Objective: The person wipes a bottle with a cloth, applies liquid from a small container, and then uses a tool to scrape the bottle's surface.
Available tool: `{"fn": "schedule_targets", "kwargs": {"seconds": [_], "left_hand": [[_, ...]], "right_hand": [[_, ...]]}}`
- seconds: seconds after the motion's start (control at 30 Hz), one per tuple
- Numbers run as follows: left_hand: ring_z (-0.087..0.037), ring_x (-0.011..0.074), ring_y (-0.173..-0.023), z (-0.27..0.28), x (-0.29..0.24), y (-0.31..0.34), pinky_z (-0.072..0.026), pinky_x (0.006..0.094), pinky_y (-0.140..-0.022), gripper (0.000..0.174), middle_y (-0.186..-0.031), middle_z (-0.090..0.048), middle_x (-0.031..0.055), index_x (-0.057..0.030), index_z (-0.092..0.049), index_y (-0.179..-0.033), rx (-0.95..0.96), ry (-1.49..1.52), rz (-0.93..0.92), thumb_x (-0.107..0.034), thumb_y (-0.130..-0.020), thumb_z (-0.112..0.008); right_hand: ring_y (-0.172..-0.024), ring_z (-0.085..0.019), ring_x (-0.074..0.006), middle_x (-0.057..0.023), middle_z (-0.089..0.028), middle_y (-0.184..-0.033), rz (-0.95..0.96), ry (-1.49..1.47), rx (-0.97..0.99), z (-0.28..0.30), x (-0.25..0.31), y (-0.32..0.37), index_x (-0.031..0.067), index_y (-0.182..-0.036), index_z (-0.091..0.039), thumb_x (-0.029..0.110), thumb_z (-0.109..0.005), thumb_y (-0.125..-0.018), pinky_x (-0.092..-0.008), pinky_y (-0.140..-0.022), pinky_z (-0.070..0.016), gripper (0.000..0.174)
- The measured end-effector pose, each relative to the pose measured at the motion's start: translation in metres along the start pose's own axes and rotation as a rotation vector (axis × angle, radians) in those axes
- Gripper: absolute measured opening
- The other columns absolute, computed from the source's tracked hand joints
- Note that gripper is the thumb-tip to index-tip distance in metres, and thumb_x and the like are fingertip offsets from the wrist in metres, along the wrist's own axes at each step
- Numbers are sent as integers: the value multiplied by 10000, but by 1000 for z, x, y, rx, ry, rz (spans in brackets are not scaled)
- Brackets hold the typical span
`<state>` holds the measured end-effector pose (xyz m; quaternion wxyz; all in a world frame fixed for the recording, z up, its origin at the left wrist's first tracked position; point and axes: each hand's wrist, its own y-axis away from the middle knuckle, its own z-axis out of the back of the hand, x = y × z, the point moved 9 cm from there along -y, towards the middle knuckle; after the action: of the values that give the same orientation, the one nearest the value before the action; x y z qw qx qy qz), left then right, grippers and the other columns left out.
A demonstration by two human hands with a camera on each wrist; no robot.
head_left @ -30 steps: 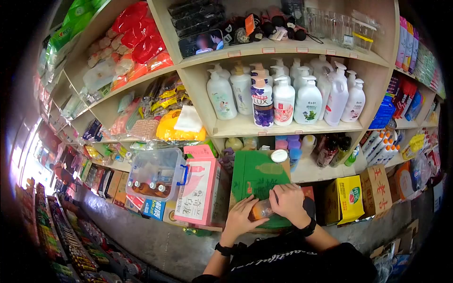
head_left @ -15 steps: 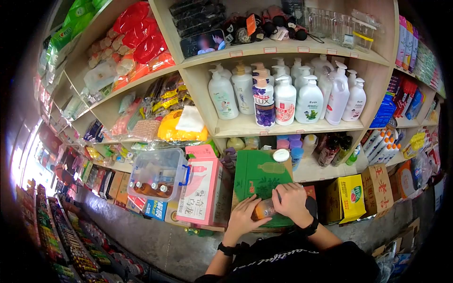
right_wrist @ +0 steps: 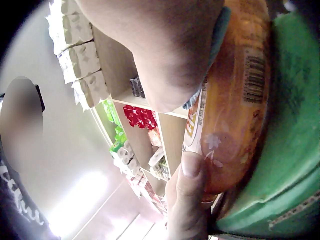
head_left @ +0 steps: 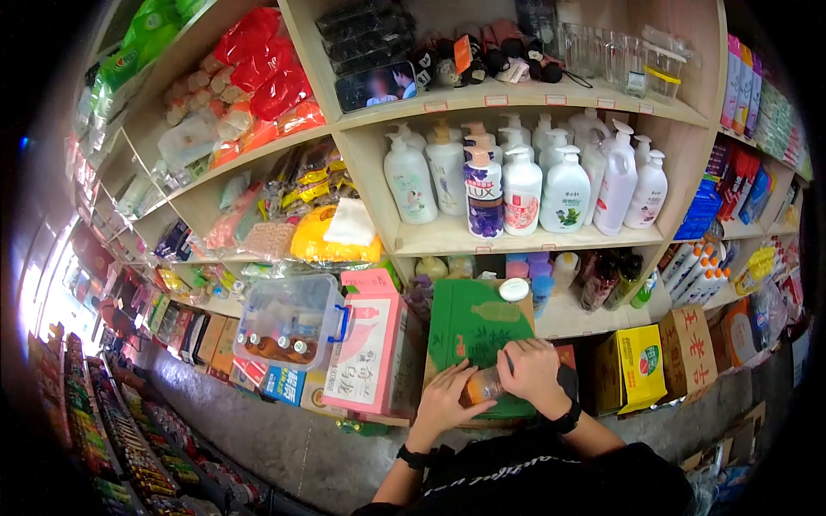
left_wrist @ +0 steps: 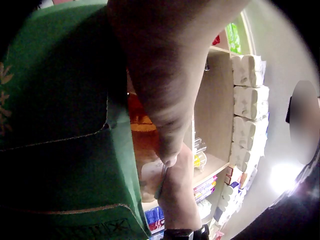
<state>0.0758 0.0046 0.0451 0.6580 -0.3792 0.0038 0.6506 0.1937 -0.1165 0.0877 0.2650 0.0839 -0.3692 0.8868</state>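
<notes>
A shopper is gripping an orange labelled bottle with both hands, the left hand wrapping its lower end and the right hand closing over its top. The bottle is lying on its side on a green carton, below a shelf of pump bottles. Handling it well probably means keeping the left grasp firm so the bottle is not rolling off the carton. The cap is sitting hidden under the right palm, and the label print is blurring beyond reading.

The right hand curls over an orange bottle with a barcoded label, lying against a green carton, the thumb of the left hand touching its label, white rolls shelved behind.
</notes>
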Motion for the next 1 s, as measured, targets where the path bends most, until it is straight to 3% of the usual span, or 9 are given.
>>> {"fn": "schedule_targets", "kwargs": {"seconds": [0.3,0.37,0.57,0.67,0.9,0.93,1.0], "left_hand": [[-717,398,-1203,-2,6,-2,-555,493,-1050,762,-1313,-723,251,13,-690,-1299,31,36,26,-503,-790,-926],[-724,384,-1186,1,4,-3,-566,477,-1035,710,-1244,-747,232,16,-691,-1267,5,35,-3,-484,-814,-910],[-714,402,-1189,3,10,-3,-558,473,-1055,736,-1331,-708,259,33,-677,-1293,34,99,52,-471,-812,-916],[-669,390,-1303,-9,23,5,-524,489,-1121,826,-1467,-654,224,-29,-652,-1396,137,164,134,-549,-808,-910],[-584,407,-1409,-18,34,9,-467,523,-1177,869,-1559,-588,199,-85,-614,-1488,362,241,200,-610,-840,-860],[-639,404,-1338,-11,29,5,-484,465,-1164,820,-1518,-614,217,-74,-620,-1468,325,219,155,-501,-827,-901],[-637,393,-1344,-11,28,3,-486,461,-1162,824,-1514,-619,214,-74,-625,-1464,311,230,156,-498,-817,-908]], "right_hand": [[-667,-670,-346,-141,-683,-706,-25,22,53,-6,-2,-5,58,-757,-653,222,-696,-906,-462,-689,-512,226],[-673,-674,-351,-148,-691,-716,-34,19,86,-10,-4,-7,54,-759,-658,222,-694,-907,-462,-698,-517,227],[-653,-669,-362,-164,-688,-714,-14,4,141,-20,-5,-13,39,-754,-657,213,-692,-909,-476,-656,-522,236],[-641,-664,-351,-158,-677,-699,-15,6,176,-23,-6,-14,38,-750,-651,201,-691,-907,-478,-633,-518,231],[-600,-629,-312,-128,-650,-668,35,-5,185,-20,-4,-14,56,-746,-650,190,-709,-888,-438,-609,-493,203],[-610,-630,-303,-120,-645,-671,13,-14,187,-17,-5,-14,65,-745,-648,188,-711,-884,-435,-615,-491,196],[-617,-632,-302,-117,-645,-675,21,-33,194,-17,-6,-13,68,-745,-646,187,-712,-883,-432,-625,-492,194]]}}
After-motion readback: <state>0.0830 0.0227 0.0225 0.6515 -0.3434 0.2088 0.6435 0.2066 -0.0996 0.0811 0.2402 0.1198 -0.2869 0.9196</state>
